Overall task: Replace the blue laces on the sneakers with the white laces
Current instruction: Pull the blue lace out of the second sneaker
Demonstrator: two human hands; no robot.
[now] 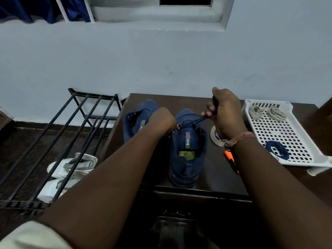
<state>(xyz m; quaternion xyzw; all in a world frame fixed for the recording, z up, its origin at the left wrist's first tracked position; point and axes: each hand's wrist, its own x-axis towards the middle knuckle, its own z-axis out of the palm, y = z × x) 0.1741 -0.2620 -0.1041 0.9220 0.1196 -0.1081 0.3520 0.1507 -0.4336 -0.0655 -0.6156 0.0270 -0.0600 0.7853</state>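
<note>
Currently the right hand (222,112) pinches the dark blue lace (195,120) and draws it up and away from the near navy fabric sneaker (187,150), while the left hand (162,121) grips that shoe's eyelet edge to steady it. Unlacing is the step in hand, I judge; next the lace must be freed from the remaining eyelets. The sneaker stands near the dark counter's (215,169) front edge, its long axis running front to back, toe toward the wall. Bundled white laces (267,112) wait in the white perforated tray (294,133) at the counter's right edge.
</note>
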